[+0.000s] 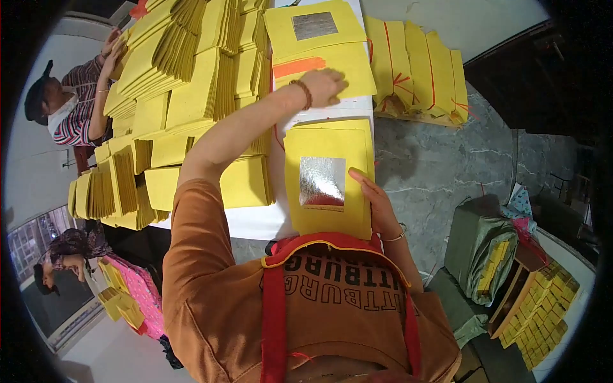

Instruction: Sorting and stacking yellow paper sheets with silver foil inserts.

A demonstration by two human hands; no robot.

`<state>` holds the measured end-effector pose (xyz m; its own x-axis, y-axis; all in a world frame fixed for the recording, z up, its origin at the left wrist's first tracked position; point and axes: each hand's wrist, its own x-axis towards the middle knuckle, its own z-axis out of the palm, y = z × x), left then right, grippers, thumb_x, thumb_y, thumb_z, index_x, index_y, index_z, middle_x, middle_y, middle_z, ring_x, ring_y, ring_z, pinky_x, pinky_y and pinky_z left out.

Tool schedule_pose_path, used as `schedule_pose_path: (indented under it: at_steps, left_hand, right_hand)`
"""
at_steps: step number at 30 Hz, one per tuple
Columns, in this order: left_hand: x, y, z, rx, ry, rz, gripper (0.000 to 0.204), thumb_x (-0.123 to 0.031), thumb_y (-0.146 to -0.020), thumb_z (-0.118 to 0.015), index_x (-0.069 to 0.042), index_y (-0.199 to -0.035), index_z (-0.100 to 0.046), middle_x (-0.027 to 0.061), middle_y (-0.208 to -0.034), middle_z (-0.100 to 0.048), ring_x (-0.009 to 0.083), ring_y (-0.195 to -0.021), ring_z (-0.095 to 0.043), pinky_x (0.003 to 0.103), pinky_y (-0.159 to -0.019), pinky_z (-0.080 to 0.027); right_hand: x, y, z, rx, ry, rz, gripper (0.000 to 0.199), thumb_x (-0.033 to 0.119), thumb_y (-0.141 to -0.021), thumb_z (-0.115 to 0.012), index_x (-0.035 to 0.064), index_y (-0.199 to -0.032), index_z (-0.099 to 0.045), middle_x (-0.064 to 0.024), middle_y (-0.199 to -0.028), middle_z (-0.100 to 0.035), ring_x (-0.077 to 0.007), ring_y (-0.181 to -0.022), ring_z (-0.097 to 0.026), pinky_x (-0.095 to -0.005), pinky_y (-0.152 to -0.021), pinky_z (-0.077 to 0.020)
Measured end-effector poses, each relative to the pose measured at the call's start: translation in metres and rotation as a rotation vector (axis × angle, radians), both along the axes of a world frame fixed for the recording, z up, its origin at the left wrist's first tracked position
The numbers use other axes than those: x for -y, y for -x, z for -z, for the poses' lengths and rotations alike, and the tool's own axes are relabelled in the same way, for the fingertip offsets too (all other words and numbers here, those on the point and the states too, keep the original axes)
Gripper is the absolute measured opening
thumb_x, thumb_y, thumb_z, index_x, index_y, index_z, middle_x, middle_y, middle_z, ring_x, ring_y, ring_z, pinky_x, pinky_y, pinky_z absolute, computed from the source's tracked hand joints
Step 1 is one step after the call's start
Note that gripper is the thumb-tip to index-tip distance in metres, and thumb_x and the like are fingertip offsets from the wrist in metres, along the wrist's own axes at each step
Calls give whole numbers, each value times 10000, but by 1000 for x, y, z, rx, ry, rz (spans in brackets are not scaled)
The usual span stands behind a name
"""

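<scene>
My left hand (324, 87), with a brown bead bracelet at its wrist, lies on a yellow paper sheet (357, 67) beside an orange strip (299, 67). Its fingers are slightly bent and apart, with nothing seen in them. Just beyond lies another yellow sheet with a dull silver square (315, 26). Close to my body, a stack of yellow paper (329, 138) bears a shiny silver square (322, 183) on its top sheet. My right hand (381, 207) grips this stack by its right edge, thumb on top; the other fingers are mostly hidden.
Folded yellow paper bundles (191, 83) are piled on the white table (262, 220) to the left. Beyond the table's right edge stand yellow bundles tied with red string (415, 70). A green-wrapped bale (479, 249) sits at right. Two people (80, 105) work at left.
</scene>
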<state>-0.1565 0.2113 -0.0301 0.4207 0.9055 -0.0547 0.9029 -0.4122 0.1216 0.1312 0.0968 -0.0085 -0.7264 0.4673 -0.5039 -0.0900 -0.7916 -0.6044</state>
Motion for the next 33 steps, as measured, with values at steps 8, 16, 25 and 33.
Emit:
schedule_pose_path:
  at_steps: [8, 16, 25, 33]
  left_hand:
    - [8, 6, -2, 189, 112, -90, 241, -178, -752, -580, -21, -936, -584, 120, -846, -583, 263, -816, -568, 337, -737, -471]
    - [3, 30, 6, 630, 353, -404, 230, -205, -762, -609, -44, -921, -648, 113, -847, -643, 204, -782, -601, 296, -718, -465]
    - [6, 26, 4, 718, 531, -420, 207, -180, -759, -630, -30, -899, -656, 60, -783, -632, 129, -704, -568, 254, -659, -456]
    - [6, 28, 5, 749, 600, -424, 228, -195, -777, -616, -18, -919, -643, 31, -700, -598, 105, -653, -538, 246, -623, -439]
  right_hand:
    - [1, 0, -2, -29, -19, 4, 387, 188, -924, -387, -1, -1261, -400, -81, -1251, -434, -135, -1087, -446, -250, -905, -371]
    - [1, 1, -4, -36, -40, -4, 403, 190, -922, -370, -9, -1273, -375, -89, -1252, -433, -143, -1067, -470, -262, -891, -396]
    - [0, 2, -9, -53, 13, 6, 382, 191, -922, -402, 2, -1254, -408, -71, -1215, -460, -133, -1049, -469, -256, -884, -394]
    - [1, 1, -5, -70, 1, -4, 386, 179, -929, -366, -9, -1265, -385, -99, -1277, -414, -159, -1116, -447, -271, -925, -377]
